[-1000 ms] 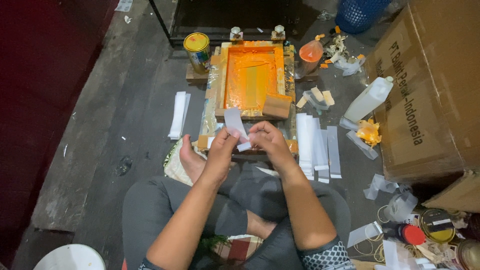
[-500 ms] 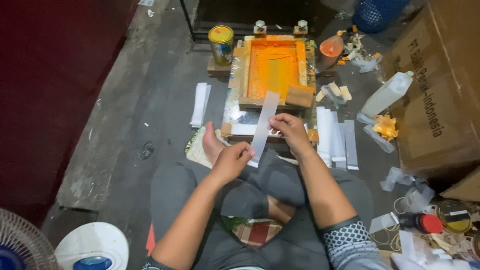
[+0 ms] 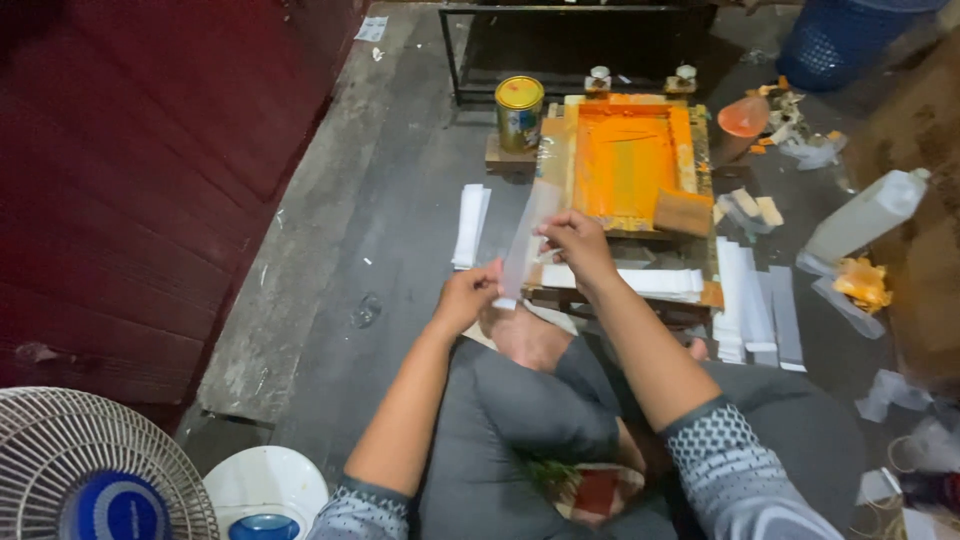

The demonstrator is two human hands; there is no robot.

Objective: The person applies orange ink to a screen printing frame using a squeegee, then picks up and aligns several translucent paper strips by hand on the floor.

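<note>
I sit cross-legged on a grey floor. Between my hands I hold a long clear plastic strip [image 3: 522, 245], tilted upward. My left hand [image 3: 465, 298] pinches its lower end and my right hand [image 3: 575, 243] grips its upper part. Just beyond my hands lies a wooden screen-printing frame [image 3: 627, 160] coated with orange ink, with a wooden squeegee block [image 3: 684, 212] resting on its near right corner. White strips [image 3: 650, 282] lie along the frame's near edge.
A yellow-lidded tin can [image 3: 520, 112] stands left of the frame. Stacks of white strips [image 3: 469, 224] lie left and others [image 3: 756, 305] right. A white bottle [image 3: 868, 214], a blue basket [image 3: 845, 35], a fan [image 3: 95, 470] and a dark red wall [image 3: 150, 150] surround me.
The view shifted left and down, bringing the fan into sight. My hands carried the strip to the left and spread apart along it, so it now stretches between them.
</note>
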